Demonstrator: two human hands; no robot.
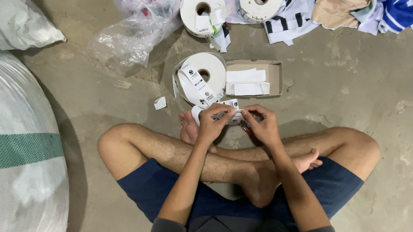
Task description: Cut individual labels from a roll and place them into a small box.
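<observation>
I sit cross-legged on a concrete floor. My left hand [212, 122] and my right hand [260, 123] meet in front of my shins, both pinching a white label strip [228, 103] that runs up to a white roll of printed labels [203, 74] lying flat on the floor. A red-handled object [247, 128], perhaps scissors, shows under my right hand; I cannot tell whether that hand grips it. A shallow cardboard box [276, 76] holding cut white labels sits just right of the roll.
Two more white label rolls [203, 9] [261, 1] lie at the top, beside crumpled clear plastic [134, 32] and a pile of mixed garments [367, 3]. Large white woven sacks [17, 142] fill the left side. A label scrap [160, 103] lies loose.
</observation>
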